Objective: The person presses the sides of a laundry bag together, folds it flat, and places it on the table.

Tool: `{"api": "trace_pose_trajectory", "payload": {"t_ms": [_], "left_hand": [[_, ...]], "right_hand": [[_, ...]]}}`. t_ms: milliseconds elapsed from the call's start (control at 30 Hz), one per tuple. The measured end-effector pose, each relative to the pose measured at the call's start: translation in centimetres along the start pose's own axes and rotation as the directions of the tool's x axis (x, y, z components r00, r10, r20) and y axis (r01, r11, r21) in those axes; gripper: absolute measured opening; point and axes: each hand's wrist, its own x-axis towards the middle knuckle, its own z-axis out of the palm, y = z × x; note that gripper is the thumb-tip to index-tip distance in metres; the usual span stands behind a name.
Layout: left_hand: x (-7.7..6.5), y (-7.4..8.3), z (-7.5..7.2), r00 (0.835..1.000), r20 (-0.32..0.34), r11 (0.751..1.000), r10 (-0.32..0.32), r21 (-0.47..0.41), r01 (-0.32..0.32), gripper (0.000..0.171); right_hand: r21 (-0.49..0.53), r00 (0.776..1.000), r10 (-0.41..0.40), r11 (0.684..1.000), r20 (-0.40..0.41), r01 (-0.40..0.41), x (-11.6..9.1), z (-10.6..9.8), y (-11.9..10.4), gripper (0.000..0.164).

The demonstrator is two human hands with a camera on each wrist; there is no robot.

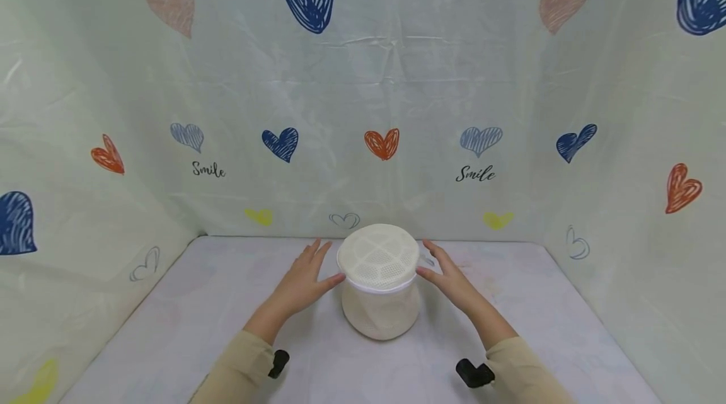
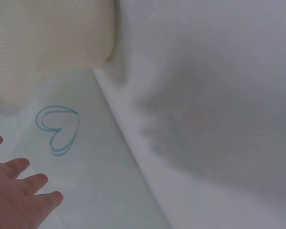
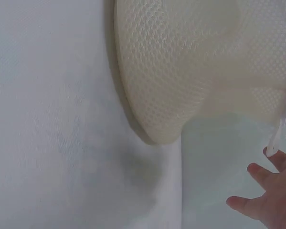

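Note:
A cream mesh laundry bag [image 1: 379, 259] stands upright on the table, its round top facing up with a white band around the rim. My left hand [image 1: 300, 284] is at its left side, fingers spread and thumb tip right at the rim. On the other side my right hand [image 1: 450, 281] has its fingers extended, thumb and fingertips close by the rim. In the right wrist view, a small white loop [image 3: 274, 142] hangs from the bag's rim by the right fingertips. The left wrist view shows the bag's mesh side [image 2: 52, 38] above the spread left fingers [image 2: 35, 183].
The pale table [image 1: 187, 316] extends around the bag on every side. Behind it hangs a white curtain [image 1: 420, 95] printed with hearts and the word Smile, which also closes in the left and right sides. Both wrists carry a small black device [image 1: 475, 373].

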Motion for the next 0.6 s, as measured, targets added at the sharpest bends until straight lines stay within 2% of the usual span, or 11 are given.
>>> {"api": "trace_pose_trajectory", "payload": {"t_ms": [300, 600], "left_hand": [[0.6, 0.6, 0.9, 1.000, 0.024, 0.999, -0.021, -0.042, 0.022, 0.088], [0.8, 0.9, 1.3, 0.997, 0.062, 0.997, -0.034, -0.069, 0.038, 0.093]], "right_hand": [[0.024, 0.999, 0.042, 0.999, 0.018, -0.043, 0.6, 0.8, -0.1, 0.086], [0.111, 0.999, 0.038, 0.993, 0.038, -0.042, 0.9, 1.1, 0.0, 0.083]]}}
